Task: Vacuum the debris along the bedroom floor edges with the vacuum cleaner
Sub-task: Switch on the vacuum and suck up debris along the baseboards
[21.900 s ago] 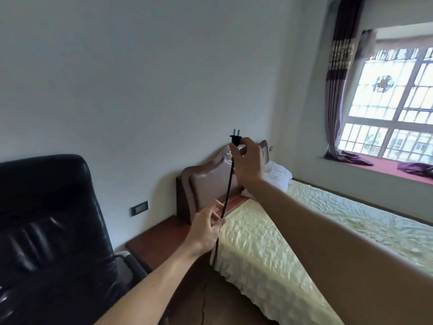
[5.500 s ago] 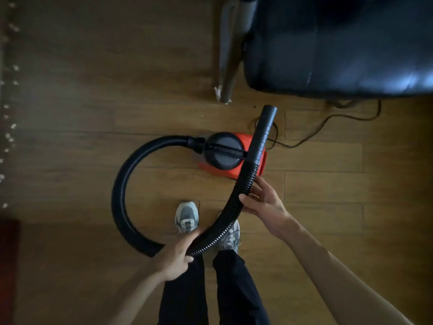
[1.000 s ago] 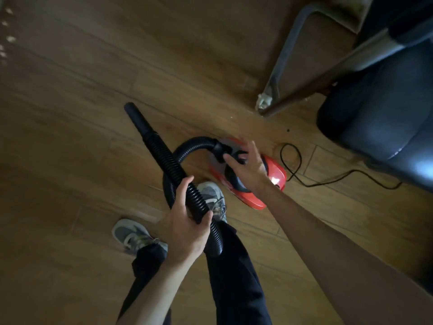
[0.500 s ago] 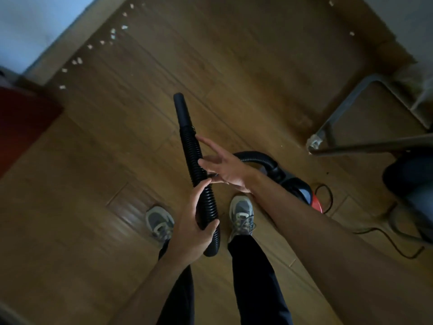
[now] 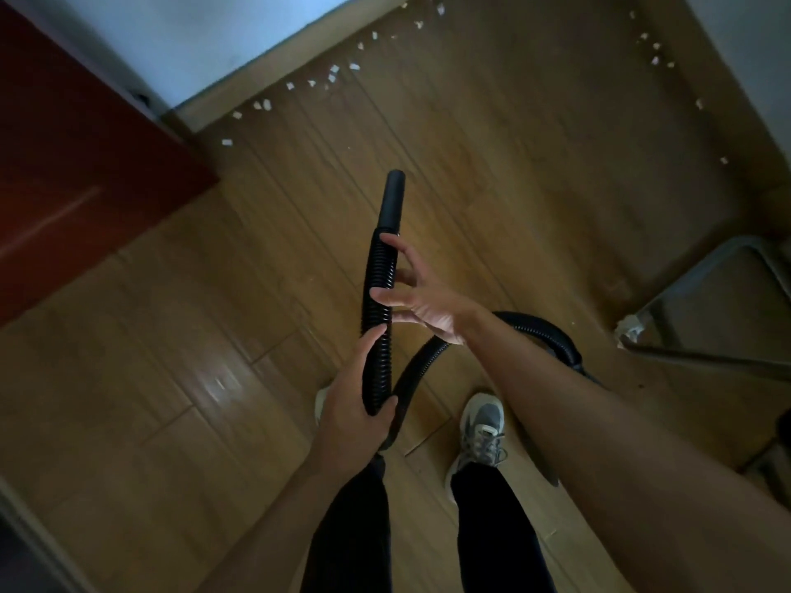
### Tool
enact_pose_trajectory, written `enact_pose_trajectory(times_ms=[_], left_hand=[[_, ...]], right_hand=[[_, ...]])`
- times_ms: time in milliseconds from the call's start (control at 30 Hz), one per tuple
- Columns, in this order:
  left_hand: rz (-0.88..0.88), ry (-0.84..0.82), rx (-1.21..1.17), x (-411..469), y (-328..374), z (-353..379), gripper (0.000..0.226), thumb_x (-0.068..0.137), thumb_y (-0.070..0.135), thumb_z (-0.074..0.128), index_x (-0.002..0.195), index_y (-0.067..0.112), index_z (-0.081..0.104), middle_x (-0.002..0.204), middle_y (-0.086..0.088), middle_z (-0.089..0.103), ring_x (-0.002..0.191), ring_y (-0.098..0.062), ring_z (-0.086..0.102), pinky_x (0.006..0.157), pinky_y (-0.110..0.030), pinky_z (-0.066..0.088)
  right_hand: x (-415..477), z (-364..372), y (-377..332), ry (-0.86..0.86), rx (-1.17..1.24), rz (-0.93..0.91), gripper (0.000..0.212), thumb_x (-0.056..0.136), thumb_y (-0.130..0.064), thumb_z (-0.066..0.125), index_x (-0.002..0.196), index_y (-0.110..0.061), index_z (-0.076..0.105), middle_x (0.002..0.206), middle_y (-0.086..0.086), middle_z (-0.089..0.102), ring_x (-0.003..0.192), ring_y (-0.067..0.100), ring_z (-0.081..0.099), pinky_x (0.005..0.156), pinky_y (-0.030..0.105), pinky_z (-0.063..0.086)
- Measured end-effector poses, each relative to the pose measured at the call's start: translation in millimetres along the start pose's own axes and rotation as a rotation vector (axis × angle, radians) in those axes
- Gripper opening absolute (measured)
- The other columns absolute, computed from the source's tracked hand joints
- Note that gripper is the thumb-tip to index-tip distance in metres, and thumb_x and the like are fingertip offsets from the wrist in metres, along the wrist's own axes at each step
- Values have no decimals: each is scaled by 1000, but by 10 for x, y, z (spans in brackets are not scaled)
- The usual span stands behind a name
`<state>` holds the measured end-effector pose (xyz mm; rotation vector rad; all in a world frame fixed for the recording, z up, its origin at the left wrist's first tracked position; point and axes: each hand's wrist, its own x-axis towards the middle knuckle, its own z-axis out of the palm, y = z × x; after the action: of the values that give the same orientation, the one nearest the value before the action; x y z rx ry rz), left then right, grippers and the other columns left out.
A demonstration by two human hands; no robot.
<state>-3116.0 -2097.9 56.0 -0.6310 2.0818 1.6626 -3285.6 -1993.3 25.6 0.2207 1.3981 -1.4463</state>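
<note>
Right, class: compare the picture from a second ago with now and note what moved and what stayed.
The right hand left the red vacuum body and came up to touch the hose above the left hand. The nozzle now points toward the debris by the wall. The left hand kept its grip on the hose.

The person wears dark, near-black long trousers [image 5: 492, 532] and grey lace-up fabric sneakers [image 5: 483, 425] with pale soles and grey laces. Both forearms [image 5: 599, 421] are bare.
</note>
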Motion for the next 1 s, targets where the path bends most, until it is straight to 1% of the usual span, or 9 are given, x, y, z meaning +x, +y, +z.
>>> enact_pose_trajectory(times_ms=[100,200,333,567,733,800,867,933,1000], left_hand=[[6,57,-24,116,-54,-220,89,86,-3,68,148,45,28,152,21,37,140,-4,38,109,-46,45],[3,106,-45,239,-75,-416,87,86,-5,67,149,41,30,151,17,39,139,-3,38,110,-43,45],[20,141,-49,392,-74,-598,82,86,-1,70,149,36,33,148,13,43,135,0,43,109,-39,46],[-59,225,-183,700,56,-768,76,88,2,69,141,45,38,140,15,50,128,-2,49,106,-35,48],[-79,249,-254,960,205,-819,70,88,0,68,135,44,39,133,26,49,122,1,52,100,-29,50],[-93,271,-278,1067,243,-801,72,87,-1,70,134,44,41,133,28,48,121,5,51,100,-32,51],[-118,284,-315,1185,249,-781,72,85,-2,72,136,40,44,136,24,49,122,4,50,99,-40,53],[-138,287,-352,1293,258,-771,72,83,-1,73,136,39,45,135,20,51,119,-2,53,96,-48,54],[-157,304,-394,1406,284,-781,74,82,-2,74,134,44,47,130,22,52,121,-5,52,98,-51,52]], right_hand=[[207,187,-170,-15,-47,-8,79,89,-4,70,147,-43,34,134,12,54,113,27,66,87,40,59],[390,331,-341,-44,-110,-5,74,93,-6,64,149,-43,32,136,8,54,114,23,66,85,37,59],[620,474,-556,-97,-179,11,72,96,-5,59,150,-44,31,140,5,51,119,22,61,89,42,58],[1043,679,-878,-112,-238,26,73,93,-1,64,149,-40,36,129,10,53,110,28,65,77,42,62],[1336,707,-1051,-170,-366,61,74,93,-1,64,149,-40,36,129,8,53,115,28,62,84,46,60],[1447,677,-1145,-225,-445,72,73,94,-2,62,151,-39,34,132,8,52,118,27,59,81,41,61],[1565,625,-1227,-274,-493,107,73,95,-2,61,152,-38,33,136,10,51,121,27,56,78,38,61],[1673,588,-1301,-298,-516,148,73,95,-3,60,152,-40,31,137,9,51,121,27,57,81,41,61],[1783,547,-1354,-298,-537,170,74,95,-4,61,151,-42,30,138,9,50,121,28,57,86,48,59]])
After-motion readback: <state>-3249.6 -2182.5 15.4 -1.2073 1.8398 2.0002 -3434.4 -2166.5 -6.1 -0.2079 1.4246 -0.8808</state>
